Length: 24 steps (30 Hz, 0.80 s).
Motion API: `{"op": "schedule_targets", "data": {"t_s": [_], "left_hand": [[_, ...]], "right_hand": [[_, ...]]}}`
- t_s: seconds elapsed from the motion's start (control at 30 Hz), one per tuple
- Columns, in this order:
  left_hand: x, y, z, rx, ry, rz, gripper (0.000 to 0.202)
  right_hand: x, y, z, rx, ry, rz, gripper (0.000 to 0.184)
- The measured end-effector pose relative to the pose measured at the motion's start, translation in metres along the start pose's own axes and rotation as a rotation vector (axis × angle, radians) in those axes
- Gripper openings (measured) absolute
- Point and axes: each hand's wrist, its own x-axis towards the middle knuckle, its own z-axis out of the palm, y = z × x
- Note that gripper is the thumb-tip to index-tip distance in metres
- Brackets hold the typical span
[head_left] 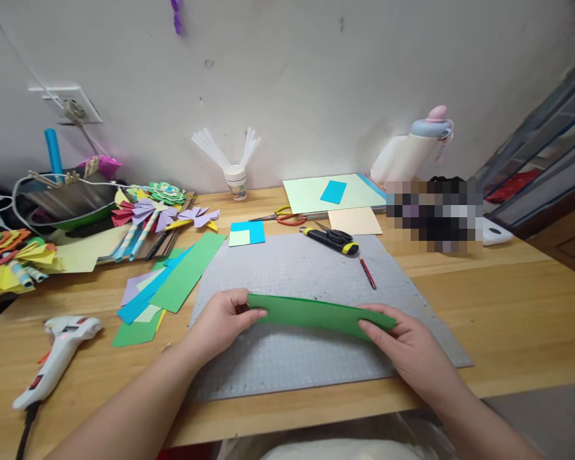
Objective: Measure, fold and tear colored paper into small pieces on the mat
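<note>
A long strip of green paper (306, 313) is held up above the grey cutting mat (253, 367), its face tilted toward me. My left hand (225, 319) pinches the strip's left end between thumb and fingers. At the other end my right hand (397, 338) grips it, thumb in front and fingers behind. The strip looks folded or doubled along its top edge. Beyond it on the mat lie a yellow-and-black utility knife (328, 240), small black scissors (340, 236) and a red pencil (367, 273).
Left of the mat are paper strips (189, 271) and a white glue gun (60, 358) with its cord. Paper flowers (160, 207) lie farther back. A cup of white sticks (236, 182), red-handled scissors (290, 219), stacked paper sheets (306, 191) and a bottle (414, 150) stand or lie near the wall.
</note>
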Motion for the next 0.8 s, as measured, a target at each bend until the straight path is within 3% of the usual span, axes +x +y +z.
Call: {"op": "schedule_targets", "data": {"t_s": [0.43,0.7,0.8], "left_hand": [[-0.0003,0.0027,-0.0040,0.043,0.019,0.026,0.027],[0.0010,-0.0002,-0.0054,0.025,0.019,-0.056,0.024],[0.0003,0.0027,-0.0069,0.012,0.021,-0.121,0.033]], "right_hand": [[0.0029,-0.0014,-0.0031,-0.079,0.042,-0.034,0.032],[0.0076,-0.0017,-0.0047,-0.089,0.068,-0.022,0.025],[0.0079,-0.0022,-0.0065,-0.055,0.098,0.007,0.027]]}}
